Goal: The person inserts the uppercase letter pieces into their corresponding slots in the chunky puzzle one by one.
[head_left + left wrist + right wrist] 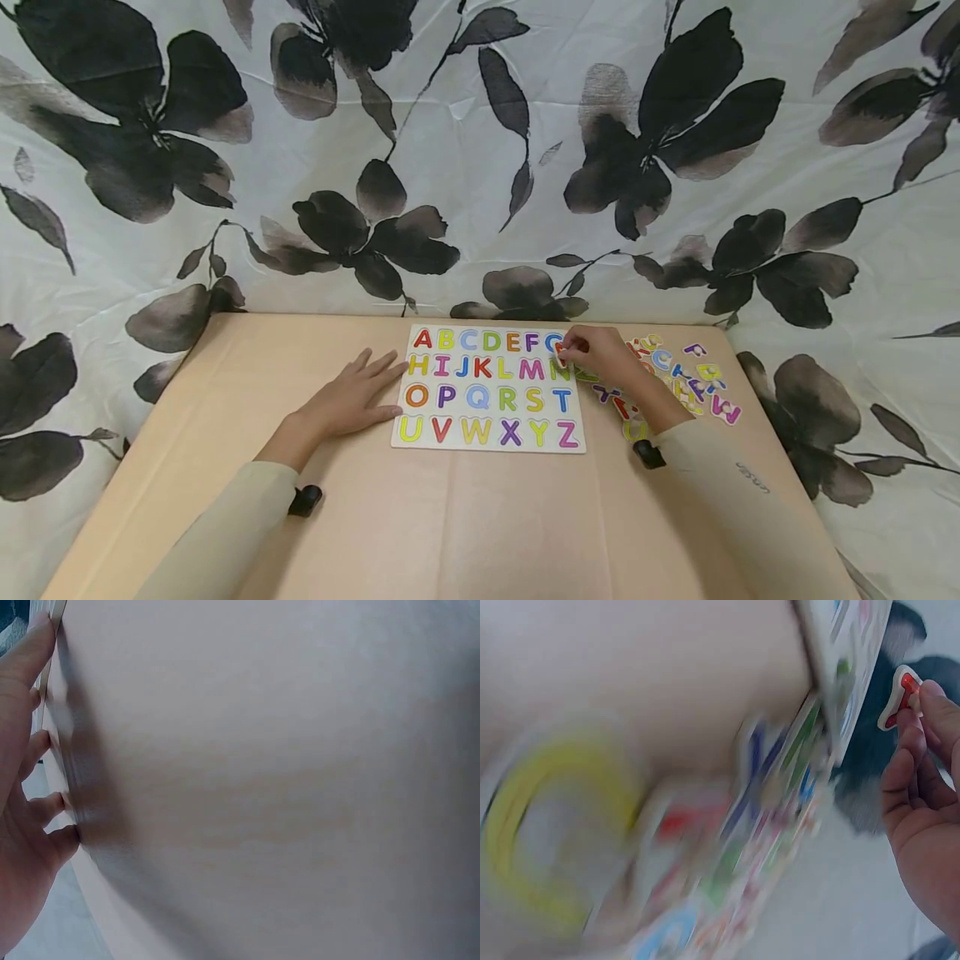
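A white alphabet board (487,447) with rows of coloured capital letters lies on the table. My left hand (345,398) rests at the board's left edge with its fingers spread; in the left wrist view that hand's fingertips touch the edge. Over the board's upper right corner, near the G and N, my right hand (603,357) pinches a small red letter piece (901,694) with a white border between thumb and fingers. Which letter it is, I cannot tell. The right wrist view shows the piece held up off the surface, past the board's edge.
Loose letter pieces lie scattered right of the board, among them a pink W (725,409) and a yellow piece (562,832) that is blurred up close. My right forearm passes over part of them. The tan tabletop (480,525) meets a floral cloth (480,167) at its far edge.
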Tool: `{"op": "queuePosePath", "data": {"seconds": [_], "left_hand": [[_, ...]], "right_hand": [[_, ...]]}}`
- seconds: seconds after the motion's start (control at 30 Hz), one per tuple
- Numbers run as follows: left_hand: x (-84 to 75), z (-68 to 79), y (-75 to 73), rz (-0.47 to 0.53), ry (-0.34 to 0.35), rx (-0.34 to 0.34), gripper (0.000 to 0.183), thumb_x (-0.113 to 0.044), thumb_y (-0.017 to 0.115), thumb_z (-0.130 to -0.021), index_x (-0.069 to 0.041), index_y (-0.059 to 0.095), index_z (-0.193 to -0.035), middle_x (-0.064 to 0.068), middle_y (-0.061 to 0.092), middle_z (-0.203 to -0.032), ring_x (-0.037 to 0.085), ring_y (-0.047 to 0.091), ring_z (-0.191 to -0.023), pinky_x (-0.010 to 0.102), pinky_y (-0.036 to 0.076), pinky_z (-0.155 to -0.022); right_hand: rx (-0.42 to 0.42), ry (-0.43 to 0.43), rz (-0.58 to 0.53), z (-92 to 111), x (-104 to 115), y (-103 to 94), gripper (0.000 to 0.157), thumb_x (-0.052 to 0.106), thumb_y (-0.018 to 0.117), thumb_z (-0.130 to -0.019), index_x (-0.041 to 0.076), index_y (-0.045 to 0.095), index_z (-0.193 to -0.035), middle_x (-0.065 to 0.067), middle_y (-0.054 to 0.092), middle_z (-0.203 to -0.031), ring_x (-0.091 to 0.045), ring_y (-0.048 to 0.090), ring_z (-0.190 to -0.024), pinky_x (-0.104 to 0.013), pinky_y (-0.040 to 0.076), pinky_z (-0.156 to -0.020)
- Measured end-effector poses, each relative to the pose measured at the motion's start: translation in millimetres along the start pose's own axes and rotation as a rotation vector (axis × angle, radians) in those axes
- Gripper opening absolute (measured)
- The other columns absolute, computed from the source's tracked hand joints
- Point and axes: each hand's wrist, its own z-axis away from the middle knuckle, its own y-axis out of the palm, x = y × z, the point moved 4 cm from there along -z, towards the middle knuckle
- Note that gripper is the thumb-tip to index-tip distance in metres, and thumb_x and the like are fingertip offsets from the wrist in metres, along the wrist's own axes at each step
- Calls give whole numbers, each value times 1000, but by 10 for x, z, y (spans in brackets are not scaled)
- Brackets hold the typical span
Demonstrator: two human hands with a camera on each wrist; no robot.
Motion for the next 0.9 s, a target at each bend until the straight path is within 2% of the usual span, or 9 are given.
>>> {"op": "queuePosePath", "data": {"seconds": [0.23,0.43,0.53,0.7,0.9], "left_hand": [[12,24,11,3,-7,-2,82,-59,67,-94,-28,34,-163,5,25,-172,51,13,-157,71,23,-121],[13,22,10,10,2,-14,82,-59,66,-94,-28,34,-163,6,25,-172,51,12,-157,70,21,-122],[10,24,4,12,4,-19,81,-58,67,-94,-27,35,-163,6,25,-172,51,13,-157,69,20,-123],[24,26,16,4,-6,-19,81,-58,67,-94,-28,35,-162,7,26,-172,51,13,-157,69,20,-123],[11,13,17,10,-4,-22,81,-60,66,-94,-28,36,-162,7,26,-172,51,14,-157,70,21,-122]], "right_hand": [[-21,-12,-92,-224,402,305,14,25,77,-95,12,72,-98,-1,68,-87,-16,59,-80,-25,51,-70],[-17,0,-179,-372,737,551,13,24,77,-95,14,70,-97,-2,64,-86,-17,57,-72,-24,48,-54],[-19,-9,-179,-464,894,664,13,25,77,-95,15,69,-94,-1,63,-84,-16,56,-73,-23,45,-55],[-38,-15,-170,-645,1123,825,15,27,78,-94,17,68,-90,2,64,-81,-13,58,-75,-22,47,-64],[-25,-14,-112,-884,1379,1006,20,30,78,-94,16,66,-87,2,62,-81,-14,57,-74,-21,45,-61]]}}
